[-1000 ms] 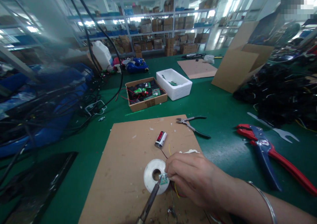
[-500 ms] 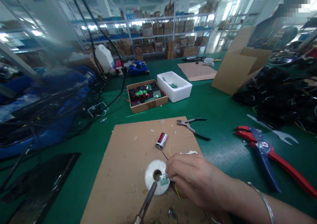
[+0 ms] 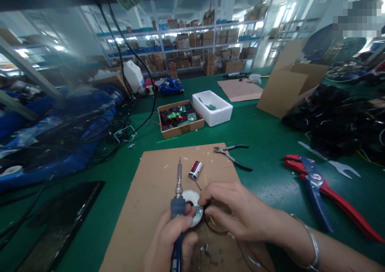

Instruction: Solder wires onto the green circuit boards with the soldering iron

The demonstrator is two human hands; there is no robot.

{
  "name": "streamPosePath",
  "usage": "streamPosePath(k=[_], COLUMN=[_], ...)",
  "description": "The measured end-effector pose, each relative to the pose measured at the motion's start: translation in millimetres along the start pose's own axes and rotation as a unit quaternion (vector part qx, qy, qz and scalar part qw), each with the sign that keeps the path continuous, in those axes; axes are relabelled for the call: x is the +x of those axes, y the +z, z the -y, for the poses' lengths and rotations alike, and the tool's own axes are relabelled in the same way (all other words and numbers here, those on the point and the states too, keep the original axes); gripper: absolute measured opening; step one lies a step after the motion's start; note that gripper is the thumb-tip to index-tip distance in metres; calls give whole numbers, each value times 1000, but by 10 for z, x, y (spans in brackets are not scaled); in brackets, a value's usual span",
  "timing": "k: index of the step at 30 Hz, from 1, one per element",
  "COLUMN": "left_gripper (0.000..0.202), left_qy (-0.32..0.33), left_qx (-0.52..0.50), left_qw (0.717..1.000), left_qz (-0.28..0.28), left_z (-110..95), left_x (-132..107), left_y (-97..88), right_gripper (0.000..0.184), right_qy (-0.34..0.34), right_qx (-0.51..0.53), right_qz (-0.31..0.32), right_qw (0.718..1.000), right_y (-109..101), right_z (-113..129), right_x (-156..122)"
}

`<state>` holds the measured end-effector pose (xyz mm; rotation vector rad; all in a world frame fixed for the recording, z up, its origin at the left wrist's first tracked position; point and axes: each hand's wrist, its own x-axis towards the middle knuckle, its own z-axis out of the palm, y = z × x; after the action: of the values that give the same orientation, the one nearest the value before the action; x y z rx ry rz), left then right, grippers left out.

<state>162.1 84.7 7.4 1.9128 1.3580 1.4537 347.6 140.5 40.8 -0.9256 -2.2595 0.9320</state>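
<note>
My left hand (image 3: 173,240) grips a blue-handled soldering iron (image 3: 178,192), its tip pointing up and away over the brown cardboard mat (image 3: 150,208). My right hand (image 3: 231,212) pinches a small green circuit board (image 3: 198,210) with thin red and yellow wires, resting on a white solder spool (image 3: 190,196). A red-and-silver battery (image 3: 195,170) lies just beyond the spool, joined to the board by a wire. A bangle circles my right wrist.
Black-handled pliers (image 3: 233,159) lie at the mat's far right corner. Red-and-blue cutters (image 3: 319,186) lie to the right. A cardboard tray of parts (image 3: 182,129), a white foam box (image 3: 213,115), tangled black cables (image 3: 339,119) and a dark panel (image 3: 57,228) surround the mat.
My left hand has come into view, lifting the soldering iron off the board and swinging its tip upright. The right hand stays on the board and spool.
</note>
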Motion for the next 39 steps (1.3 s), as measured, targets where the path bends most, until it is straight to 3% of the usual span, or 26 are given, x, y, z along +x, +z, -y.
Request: streamPosePath(k=[4, 7, 11, 16, 22, 29, 33, 36, 39], left_gripper=[18, 19, 13, 9, 9, 4, 7, 6, 9], left_qy=[39, 64, 84, 106, 135, 137, 134, 126, 104], left_qx=[43, 54, 64, 68, 81, 86, 98, 96, 102], left_qw=[998, 996, 994, 991, 986, 985, 985, 986, 987], left_qz=[-34, -27, -37, -46, -57, -59, -45, -48, -62], left_z=[18, 81, 145, 171, 155, 193, 265, 280, 248], left_x=[-35, -67, -84, -76, -52, -57, -71, -66, -17], left_y=[85, 71, 62, 72, 74, 58, -22, -81, -117], right_gripper=[11, 11, 9, 8, 12, 4, 9, 15, 18], right_qy=[0, 36, 90, 108, 49, 128, 155, 158, 135], right_qx=[24, 8, -27, -33, 6, 109, 106, 88, 81], right_qz=[-89, -143, -119, -75, 10, -23, -62, -77, -53], right_qw=[996, 989, 988, 991, 999, 985, 980, 981, 986], right_y=[-134, -220, -240, -224, -182, -137, -149, -155, -159], right_z=[-15, -47, -107, -95, -56, -188, -272, -312, -321], right_x=[6, 10, 9, -17, -13, 19, 30, 33, 32])
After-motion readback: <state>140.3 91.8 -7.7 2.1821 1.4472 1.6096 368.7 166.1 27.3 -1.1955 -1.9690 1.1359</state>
